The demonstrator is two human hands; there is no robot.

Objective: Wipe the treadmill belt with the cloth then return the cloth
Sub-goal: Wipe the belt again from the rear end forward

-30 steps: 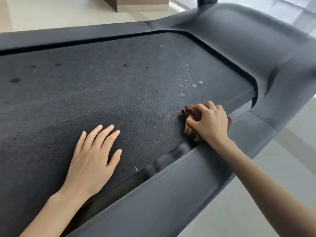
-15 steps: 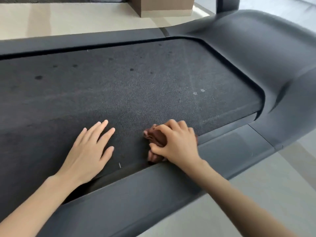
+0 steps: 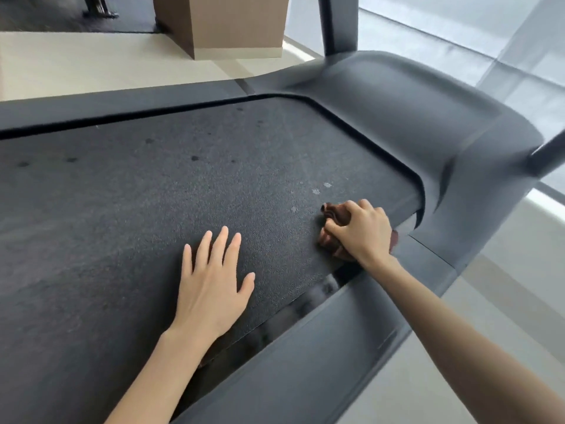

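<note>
Right hand (image 3: 360, 231) grips bunched brown cloth (image 3: 331, 214), pressing it on the dark textured treadmill belt (image 3: 153, 194) at its near right edge, just beside the grey side rail (image 3: 305, 362). Left hand (image 3: 214, 286) lies flat on belt, fingers straight and spread. Pale specks (image 3: 316, 191) just beyond cloth.

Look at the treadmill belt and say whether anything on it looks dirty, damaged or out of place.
Yes. The belt is marked: a few pale specks lie just beyond the brown cloth gripped by the right hand, and several dark round spots dot its far side. They look like unwiped stains. No tear shows.
</note>
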